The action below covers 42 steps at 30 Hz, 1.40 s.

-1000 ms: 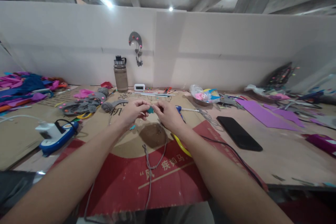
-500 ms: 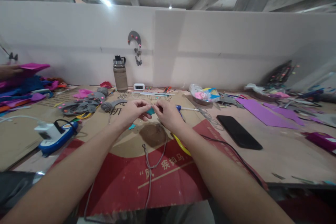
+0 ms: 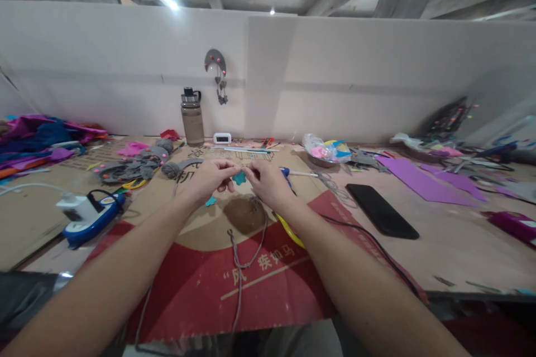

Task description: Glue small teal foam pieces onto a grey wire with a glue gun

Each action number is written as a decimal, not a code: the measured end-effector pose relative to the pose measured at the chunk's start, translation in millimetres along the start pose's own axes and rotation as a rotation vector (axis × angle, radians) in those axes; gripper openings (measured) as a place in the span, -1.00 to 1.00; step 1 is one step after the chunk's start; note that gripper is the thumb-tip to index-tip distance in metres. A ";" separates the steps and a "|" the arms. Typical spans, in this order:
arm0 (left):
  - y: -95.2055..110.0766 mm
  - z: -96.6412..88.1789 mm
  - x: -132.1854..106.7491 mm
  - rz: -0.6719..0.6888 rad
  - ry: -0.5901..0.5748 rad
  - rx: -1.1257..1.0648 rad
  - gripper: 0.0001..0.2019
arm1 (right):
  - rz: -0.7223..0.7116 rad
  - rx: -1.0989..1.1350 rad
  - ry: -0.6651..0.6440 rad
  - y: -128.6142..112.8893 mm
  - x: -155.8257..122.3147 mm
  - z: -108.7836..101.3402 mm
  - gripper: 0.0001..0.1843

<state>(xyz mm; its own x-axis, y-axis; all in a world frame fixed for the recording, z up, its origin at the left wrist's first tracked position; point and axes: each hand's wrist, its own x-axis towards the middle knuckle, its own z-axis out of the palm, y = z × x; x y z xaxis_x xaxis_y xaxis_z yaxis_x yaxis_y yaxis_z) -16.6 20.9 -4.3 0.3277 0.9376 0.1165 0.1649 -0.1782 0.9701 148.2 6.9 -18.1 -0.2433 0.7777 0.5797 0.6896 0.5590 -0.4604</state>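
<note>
Over the cardboard, the fingertips of my left hand (image 3: 213,176) and my right hand (image 3: 268,183) meet in a pinch. Just below them a small teal flower-shaped piece (image 3: 239,179) shows, its top edge hidden by the fingers. Both hands appear closed on it. A second teal flower-shaped piece (image 3: 210,201) lies on the cardboard under my left hand. A grey cord (image 3: 238,265) runs loosely across the red printed cardboard (image 3: 288,295) between my forearms. Part of a yellow handle (image 3: 290,231) peeks out beside my right forearm.
Around the hands are a black phone (image 3: 381,211), a blue power strip (image 3: 94,223), a water bottle (image 3: 192,118) and grey felt pieces (image 3: 125,169). A glue gun (image 3: 288,173) lies behind my right hand. Purple sheets (image 3: 422,178) spread at right; coloured fabric (image 3: 42,136) is heaped at left.
More of the teal flower-shaped piece shows between my hands, and my left fingers have shifted slightly. Another person's hand with magenta fabric has left the far left.
</note>
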 end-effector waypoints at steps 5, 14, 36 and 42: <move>-3.1 -0.1 2.6 -0.032 0.003 -0.058 -0.71 | 0.017 0.039 -0.015 2.5 0.5 1.5 -0.66; -4.2 -2.9 3.0 0.089 0.113 -0.025 -0.75 | -0.004 0.092 -0.023 -0.4 -0.4 3.0 -0.74; -16.9 -32.6 19.3 0.102 0.402 -0.439 -0.70 | -0.119 -0.032 -0.304 -32.1 -13.3 -0.1 -0.62; -20.8 -36.2 21.2 0.086 0.398 -0.456 -0.72 | -0.003 -0.044 -0.302 -15.9 -5.0 9.8 -0.78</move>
<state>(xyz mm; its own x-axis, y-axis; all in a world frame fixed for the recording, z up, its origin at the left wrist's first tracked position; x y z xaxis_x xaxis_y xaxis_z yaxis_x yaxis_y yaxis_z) -46.7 55.3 -14.3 -0.0654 0.9808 0.1835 -0.2900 -0.1946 0.9370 131.7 -3.1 -20.3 -0.4322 0.8302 0.3521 0.7161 0.5533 -0.4255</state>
